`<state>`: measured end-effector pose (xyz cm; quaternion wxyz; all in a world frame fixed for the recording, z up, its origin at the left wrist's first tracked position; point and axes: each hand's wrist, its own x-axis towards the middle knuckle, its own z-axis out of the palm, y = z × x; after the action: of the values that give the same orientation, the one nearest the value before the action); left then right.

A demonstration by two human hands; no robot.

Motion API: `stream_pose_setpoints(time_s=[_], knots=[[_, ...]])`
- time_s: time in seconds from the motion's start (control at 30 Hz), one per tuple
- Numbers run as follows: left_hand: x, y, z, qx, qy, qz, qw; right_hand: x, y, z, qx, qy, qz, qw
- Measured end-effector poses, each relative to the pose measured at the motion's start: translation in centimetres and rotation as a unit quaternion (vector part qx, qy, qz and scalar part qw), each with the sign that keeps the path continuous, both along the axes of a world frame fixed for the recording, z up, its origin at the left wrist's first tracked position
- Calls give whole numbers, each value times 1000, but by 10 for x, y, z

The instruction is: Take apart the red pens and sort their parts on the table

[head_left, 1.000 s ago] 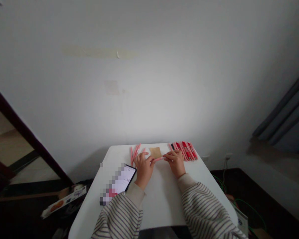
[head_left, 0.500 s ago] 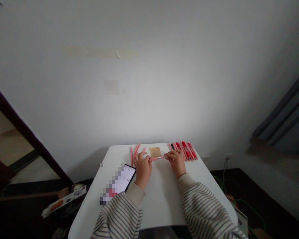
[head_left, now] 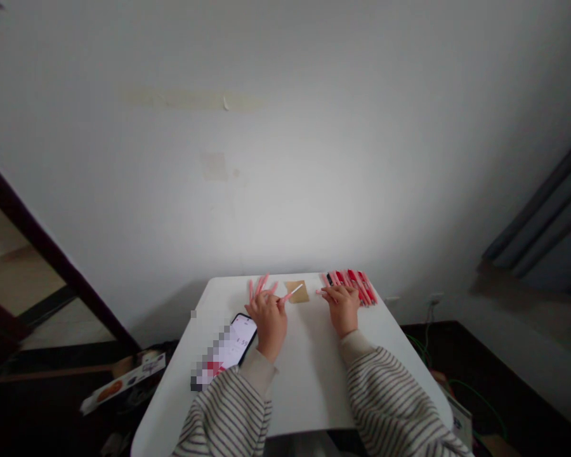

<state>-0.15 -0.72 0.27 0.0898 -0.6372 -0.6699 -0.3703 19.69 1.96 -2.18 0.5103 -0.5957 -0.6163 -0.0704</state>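
My left hand (head_left: 268, 318) is closed on a thin pink pen (head_left: 289, 294) whose pale tip points up and to the right, toward a small tan card (head_left: 297, 291). Just behind that hand lie several loose pink pen barrels (head_left: 258, 285). My right hand (head_left: 342, 306) rests on the white table (head_left: 309, 374) with its fingers curled round a small pink piece that I cannot name. Its fingertips touch the near end of a row of several red and pink pens (head_left: 354, 285).
A phone (head_left: 228, 348) with a lit screen lies on the table left of my left hand. The table stands against a white wall. A printed box (head_left: 122, 382) lies on the dark floor at the left. Cables (head_left: 457, 387) trail on the floor at the right, below a grey curtain (head_left: 547, 222).
Both hands held one pink pen between them. Now they have drawn apart: the left keeps the pen with its pale tip showing, and the right has moved right to the pen row.
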Motion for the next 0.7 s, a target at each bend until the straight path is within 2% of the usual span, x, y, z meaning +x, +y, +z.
stream_pose_setpoints(time_s=[0.17, 0.4, 0.7], knots=[[2, -1, 1, -4, 11, 42, 999, -2, -1, 2, -10, 3, -5, 1000], [1, -1, -4, 3, 74, 103, 992, -4, -3, 4, -30, -3, -6, 1000], [4, -9, -2, -23, 118, 83, 989, -5, -5, 5, -39, -11, -7, 999]])
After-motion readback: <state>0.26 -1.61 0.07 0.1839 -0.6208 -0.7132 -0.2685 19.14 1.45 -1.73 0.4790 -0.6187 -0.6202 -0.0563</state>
